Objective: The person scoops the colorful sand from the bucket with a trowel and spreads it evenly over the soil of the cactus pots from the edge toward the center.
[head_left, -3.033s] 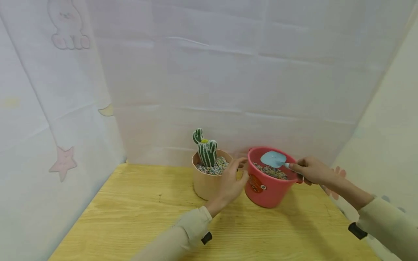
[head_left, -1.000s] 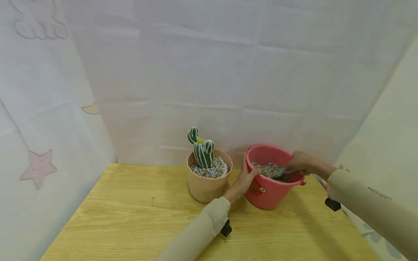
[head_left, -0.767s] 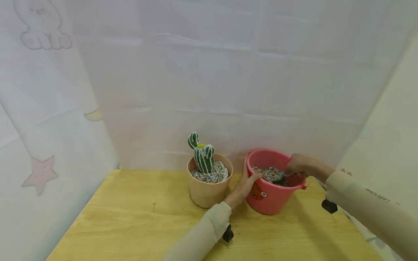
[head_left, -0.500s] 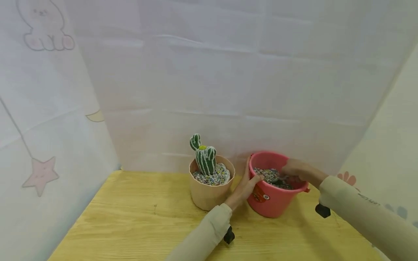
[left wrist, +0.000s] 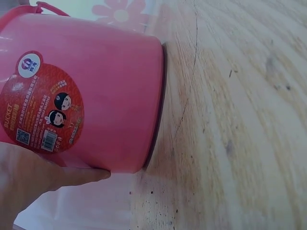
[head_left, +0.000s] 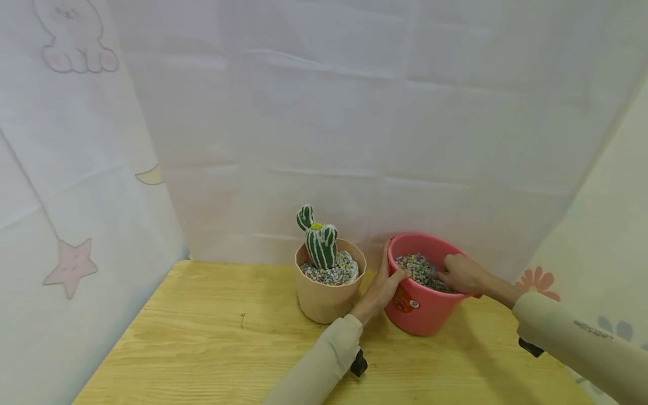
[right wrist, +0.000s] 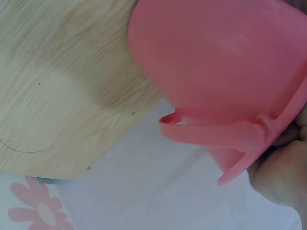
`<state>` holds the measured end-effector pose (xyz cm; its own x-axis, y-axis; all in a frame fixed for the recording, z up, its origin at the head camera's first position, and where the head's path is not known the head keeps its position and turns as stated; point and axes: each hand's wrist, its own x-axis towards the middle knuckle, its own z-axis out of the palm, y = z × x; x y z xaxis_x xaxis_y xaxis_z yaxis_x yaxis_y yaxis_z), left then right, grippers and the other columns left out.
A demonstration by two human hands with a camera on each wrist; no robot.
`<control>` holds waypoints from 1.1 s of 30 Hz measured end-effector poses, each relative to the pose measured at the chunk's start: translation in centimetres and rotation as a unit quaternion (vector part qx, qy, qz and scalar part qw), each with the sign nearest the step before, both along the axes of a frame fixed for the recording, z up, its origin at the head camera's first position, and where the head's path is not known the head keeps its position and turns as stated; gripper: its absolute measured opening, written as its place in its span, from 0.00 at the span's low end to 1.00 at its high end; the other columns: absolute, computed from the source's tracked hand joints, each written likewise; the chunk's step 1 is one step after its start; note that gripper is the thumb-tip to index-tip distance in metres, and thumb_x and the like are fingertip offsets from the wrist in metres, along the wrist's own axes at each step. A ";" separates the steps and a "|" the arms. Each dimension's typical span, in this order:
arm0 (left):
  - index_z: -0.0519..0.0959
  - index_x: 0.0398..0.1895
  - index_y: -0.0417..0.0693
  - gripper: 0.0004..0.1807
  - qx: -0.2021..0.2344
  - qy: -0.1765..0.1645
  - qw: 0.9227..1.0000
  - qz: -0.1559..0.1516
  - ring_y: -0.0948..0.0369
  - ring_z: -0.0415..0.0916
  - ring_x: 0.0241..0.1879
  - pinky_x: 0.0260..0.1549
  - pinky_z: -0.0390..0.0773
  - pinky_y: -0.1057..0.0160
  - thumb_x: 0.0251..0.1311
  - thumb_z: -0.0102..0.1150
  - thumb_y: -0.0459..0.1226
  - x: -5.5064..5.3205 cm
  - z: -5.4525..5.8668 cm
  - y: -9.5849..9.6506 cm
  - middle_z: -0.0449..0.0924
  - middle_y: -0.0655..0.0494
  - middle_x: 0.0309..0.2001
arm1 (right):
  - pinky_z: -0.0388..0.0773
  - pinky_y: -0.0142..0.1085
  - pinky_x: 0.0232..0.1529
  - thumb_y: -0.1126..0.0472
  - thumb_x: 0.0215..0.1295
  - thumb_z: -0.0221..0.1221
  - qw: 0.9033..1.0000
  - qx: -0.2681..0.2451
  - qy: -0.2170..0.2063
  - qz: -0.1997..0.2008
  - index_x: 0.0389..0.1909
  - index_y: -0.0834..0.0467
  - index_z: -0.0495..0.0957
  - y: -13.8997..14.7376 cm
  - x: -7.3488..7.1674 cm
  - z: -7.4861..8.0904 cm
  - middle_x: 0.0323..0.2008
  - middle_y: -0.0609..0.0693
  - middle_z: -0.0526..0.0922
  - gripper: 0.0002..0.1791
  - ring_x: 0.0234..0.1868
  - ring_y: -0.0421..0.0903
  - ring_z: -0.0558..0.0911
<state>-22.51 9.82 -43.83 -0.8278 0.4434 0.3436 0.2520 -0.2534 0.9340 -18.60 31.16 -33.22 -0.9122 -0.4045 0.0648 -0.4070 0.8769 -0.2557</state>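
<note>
Wooden table (head_left: 202,337), red-labelled pink bucket (head_left: 421,316), left hand (head_left: 382,287) gripping it, right hand (head_left: 463,274) inside, hold unclear.

Against the left hand (head_left: 381,289), the bucket (head_left: 417,316) is smooth plastic with a soft sheen; the sticker (left wrist: 48,108) near that hand looks glossy. Below the right hand (head_left: 463,274) lie rough, grainy pebbles (head_left: 416,267). Left of the left hand, the pot (head_left: 319,299) is matt, its material unclear, and the cactus (head_left: 321,250) has a fuzzy, yarn-like surface. Beneath both hands, the table (head_left: 212,320) shows wood grain; beyond them hangs a creased, matt, cloth-like sheet (head_left: 324,124). The sleeves (head_left: 324,360) are matt cloth.
</note>
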 end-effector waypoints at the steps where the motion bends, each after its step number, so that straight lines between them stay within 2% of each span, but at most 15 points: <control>1: 0.34 0.84 0.64 0.50 0.002 0.000 1.000 0.002 0.46 0.54 0.73 0.66 0.59 0.42 0.67 0.53 0.46 0.1 0.0 0.0 0.43 0.49 0.81 | 0.59 0.30 0.16 0.64 0.70 0.62 1.000 -0.004 -0.001 0.008 0.09 0.47 0.62 0.2 0.1 0.1 0.08 0.34 0.54 0.30 0.10 0.32 0.56; 4: 0.36 0.84 0.64 0.49 0.007 -0.001 1.000 0.007 0.48 0.56 0.72 0.66 0.60 0.44 0.67 0.54 0.45 0.5 -0.1 0.3 0.45 0.49 0.80 | 0.60 0.30 0.14 0.60 0.73 0.62 0.999 -0.021 -0.018 0.024 0.09 0.47 0.63 0.7 0.7 0.2 0.08 0.33 0.55 0.30 0.09 0.31 0.56; 9: 0.38 0.83 0.68 0.48 -0.005 0.005 1.000 -0.002 0.55 0.61 0.69 0.64 0.64 0.49 0.67 0.55 0.48 0.8 -0.3 1.4 0.47 0.53 0.80 | 0.59 0.29 0.11 0.61 0.75 0.59 0.994 -0.064 -0.056 0.061 0.08 0.50 0.65 1.8 1.8 0.6 0.08 0.31 0.55 0.30 0.07 0.30 0.55; 12: 0.39 0.83 0.68 0.48 -0.004 0.008 1.000 0.007 0.58 0.64 0.66 0.62 0.67 0.50 0.67 0.54 0.49 0.7 -0.4 1.6 0.48 0.53 0.79 | 0.60 0.29 0.10 0.62 0.76 0.57 0.988 -0.093 -0.082 0.090 0.09 0.56 0.68 2.1 1.9 0.9 0.09 0.32 0.57 0.29 0.07 0.29 0.56; 16: 0.40 0.84 0.66 0.47 0.001 0.008 1.000 0.029 0.58 0.67 0.64 0.60 0.69 0.51 0.67 0.54 0.49 0.6 -0.5 1.0 0.50 0.52 0.79 | 0.63 0.30 0.07 0.61 0.78 0.55 0.974 -0.137 -0.144 0.106 0.12 0.65 0.70 2.1 1.1 1.2 0.10 0.35 0.61 0.29 0.06 0.30 0.59; 18: 0.40 0.84 0.66 0.47 0.000 0.008 0.999 0.040 0.59 0.67 0.64 0.61 0.69 0.51 0.67 0.54 0.49 0.5 -0.6 0.5 0.51 0.52 0.79 | 0.64 0.31 0.08 0.58 0.79 0.54 0.969 -0.149 -0.171 0.098 0.13 0.69 0.70 2.0 0.6 1.3 0.10 0.38 0.62 0.30 0.07 0.32 0.60; 23: 0.38 0.84 0.67 0.46 0.003 0.010 0.999 0.034 0.61 0.70 0.62 0.60 0.69 0.51 0.70 0.53 0.48 0.5 -0.7 0.7 0.52 0.52 0.78 | 0.63 0.32 0.12 0.54 0.79 0.54 0.961 -0.172 -0.214 0.045 0.16 0.73 0.69 3.0 0.2 1.6 0.10 0.44 0.62 0.33 0.10 0.36 0.59; 24: 0.38 0.84 0.69 0.46 0.004 0.007 1.000 0.029 0.62 0.72 0.60 0.59 0.70 0.52 0.70 0.53 0.48 0.4 -0.8 0.7 0.56 0.53 0.77 | 0.62 0.32 0.13 0.53 0.79 0.54 0.958 -0.179 -0.221 0.035 0.17 0.73 0.71 3.1 0.1 1.6 0.11 0.44 0.61 0.32 0.10 0.37 0.58; 26: 0.38 0.83 0.71 0.46 0.000 0.001 1.000 0.029 0.62 0.74 0.59 0.59 0.71 0.51 0.71 0.55 0.50 0.1 -1.2 0.8 0.56 0.55 0.77 | 0.63 0.33 0.13 0.53 0.80 0.53 0.950 -0.197 -0.240 0.028 0.19 0.76 0.72 3.3 0.1 1.8 0.11 0.46 0.61 0.33 0.10 0.38 0.57; 28: 0.39 0.83 0.72 0.46 -0.015 -0.008 0.999 0.041 0.63 0.74 0.59 0.59 0.71 0.51 0.71 0.56 0.53 0.2 -1.4 0.6 0.57 0.59 0.76 | 0.65 0.34 0.13 0.52 0.80 0.52 0.944 -0.212 -0.254 0.020 0.21 0.75 0.75 3.3 0.2 1.8 0.11 0.46 0.61 0.32 0.10 0.39 0.58; 30: 0.41 0.83 0.74 0.46 -0.028 -0.013 0.998 0.055 0.63 0.73 0.60 0.59 0.71 0.51 0.70 0.56 0.57 0.6 -1.4 0.2 0.64 0.61 0.71 | 0.66 0.35 0.13 0.51 0.80 0.52 0.938 -0.223 -0.266 0.010 0.24 0.74 0.78 3.2 0.4 1.9 0.11 0.47 0.61 0.31 0.11 0.40 0.58; 33: 0.43 0.83 0.70 0.45 -0.035 0.005 0.997 0.067 0.57 0.72 0.61 0.58 0.73 0.49 0.71 0.56 0.56 1.6 -0.3 -0.6 0.69 0.56 0.66 | 0.65 0.34 0.14 0.51 0.80 0.51 0.936 -0.230 -0.265 0.004 0.28 0.69 0.83 3.1 0.9 2.2 0.13 0.48 0.63 0.28 0.12 0.40 0.57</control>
